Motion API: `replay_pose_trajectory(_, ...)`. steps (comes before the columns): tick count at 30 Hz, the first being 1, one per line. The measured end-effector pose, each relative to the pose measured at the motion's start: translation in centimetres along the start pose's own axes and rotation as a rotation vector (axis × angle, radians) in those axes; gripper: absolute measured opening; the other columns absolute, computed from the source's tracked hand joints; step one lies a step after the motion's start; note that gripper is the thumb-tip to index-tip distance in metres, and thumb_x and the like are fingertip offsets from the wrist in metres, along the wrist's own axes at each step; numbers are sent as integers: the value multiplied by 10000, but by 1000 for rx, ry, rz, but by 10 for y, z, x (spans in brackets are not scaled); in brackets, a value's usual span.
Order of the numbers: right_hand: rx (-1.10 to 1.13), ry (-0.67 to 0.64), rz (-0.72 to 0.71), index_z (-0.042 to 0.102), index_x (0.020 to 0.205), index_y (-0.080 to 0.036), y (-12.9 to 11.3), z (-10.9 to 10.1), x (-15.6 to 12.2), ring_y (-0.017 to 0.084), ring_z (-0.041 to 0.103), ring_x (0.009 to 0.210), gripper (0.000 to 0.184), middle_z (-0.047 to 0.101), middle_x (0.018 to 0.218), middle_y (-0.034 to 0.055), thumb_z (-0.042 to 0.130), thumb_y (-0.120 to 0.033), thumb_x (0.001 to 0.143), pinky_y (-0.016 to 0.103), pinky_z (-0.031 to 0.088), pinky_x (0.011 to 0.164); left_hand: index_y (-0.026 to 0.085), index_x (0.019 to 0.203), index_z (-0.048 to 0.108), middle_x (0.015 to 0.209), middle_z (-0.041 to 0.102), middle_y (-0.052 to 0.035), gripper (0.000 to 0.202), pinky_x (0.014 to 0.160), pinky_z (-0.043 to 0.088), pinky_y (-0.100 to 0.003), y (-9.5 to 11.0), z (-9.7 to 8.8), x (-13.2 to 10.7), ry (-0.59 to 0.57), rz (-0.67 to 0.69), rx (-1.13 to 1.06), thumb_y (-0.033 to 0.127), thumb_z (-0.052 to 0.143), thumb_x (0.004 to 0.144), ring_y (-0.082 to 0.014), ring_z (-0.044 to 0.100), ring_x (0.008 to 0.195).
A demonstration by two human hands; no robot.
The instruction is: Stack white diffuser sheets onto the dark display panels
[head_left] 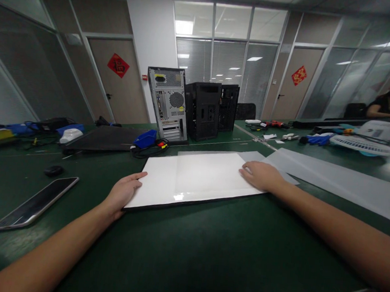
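A flat white glossy panel (192, 179) with a thin dark edge lies on the green table (187, 252) in front of me. My left hand (123, 194) rests at the panel's near left corner, thumb on top and fingers curled round the edge. My right hand (263, 175) lies palm down on the panel's right edge with its fingers flat. A grey translucent sheet (257, 158) lies partly under the panel's far right side.
A phone (35, 204) lies at the near left beside a small black disc (53, 170). A dark flat panel (105, 139), blue tools and computer towers (191, 105) stand behind. Large grey sheets (339, 180) lie to the right. A person sits at the far right.
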State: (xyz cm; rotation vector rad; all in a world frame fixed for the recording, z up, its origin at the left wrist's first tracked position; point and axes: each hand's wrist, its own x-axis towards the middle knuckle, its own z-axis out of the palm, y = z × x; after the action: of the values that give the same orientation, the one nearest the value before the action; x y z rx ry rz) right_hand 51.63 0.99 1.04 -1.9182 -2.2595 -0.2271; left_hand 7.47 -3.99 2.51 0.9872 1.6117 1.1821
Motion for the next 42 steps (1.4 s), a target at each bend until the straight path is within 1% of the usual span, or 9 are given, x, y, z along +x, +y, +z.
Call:
replay_pose_trajectory(6,73,7,-200,723,1122,-208,-24,-8,-8,299,637,1036,505,712,1120,112,380,-544,964,442,489,914,127,1325,642,648,680,-43,508,348,331,-190,2,0,-2,-2,2,22,116,601,818,-97,507,381)
replay_pose_trajectory(11,169,77,-352,657,1260,-179,-34,-5,-12,276,571,1211,488,625,1321,102,398,-483,980,443,450,1038,135,1335,629,684,691,-44,493,348,314,-192,5,2,-5,-3,-12,58,122,588,843,-93,507,381)
replay_pose_trajectory(13,190,125,-376,654,1257,-174,-33,-3,-11,262,548,1248,461,601,1354,103,410,-451,982,434,434,1066,140,1337,626,686,690,-40,498,351,320,-195,6,3,-5,-1,-17,64,122,592,841,-96,509,383)
replay_pose_trajectory(15,181,161,-346,672,1221,-179,-29,-2,-8,262,557,1234,429,621,1326,100,432,-434,973,438,432,1066,144,1329,630,683,686,-36,499,361,340,-198,7,3,-6,3,-18,62,124,603,832,-101,520,394)
replay_pose_trajectory(17,151,169,-249,690,1184,-183,-22,-2,-5,275,586,1181,412,650,1275,96,443,-429,963,447,451,1033,146,1318,637,691,688,-41,495,368,352,-202,8,4,-6,10,-19,61,123,607,824,-109,532,408)
replay_pose_trajectory(20,112,130,-85,715,1130,-186,-8,-3,-2,285,628,1078,414,686,1195,94,433,-433,955,442,484,949,156,1307,645,705,696,-49,485,360,335,-205,8,4,-8,12,-22,75,132,602,825,-107,517,397)
replay_pose_trajectory(24,108,78,-11,729,1113,-186,3,-4,0,281,646,1018,435,704,1149,95,422,-448,947,417,493,884,171,1301,649,728,701,-42,474,377,347,-202,6,2,-6,11,-19,84,157,604,829,-104,528,414)
replay_pose_trajectory(31,101,54,-70,755,1046,-208,-9,-5,0,267,659,958,413,726,1095,73,436,-443,928,395,501,836,172,1323,634,670,679,-23,530,379,343,-203,-1,-2,3,-14,0,96,162,637,793,-110,525,408)
replay_pose_trajectory(42,111,58,-187,745,1067,-193,-16,-6,-5,269,647,1012,399,717,1113,85,440,-411,931,405,484,917,160,1344,617,632,648,-10,542,365,313,-196,0,0,0,-21,-7,75,157,623,802,-100,501,384)
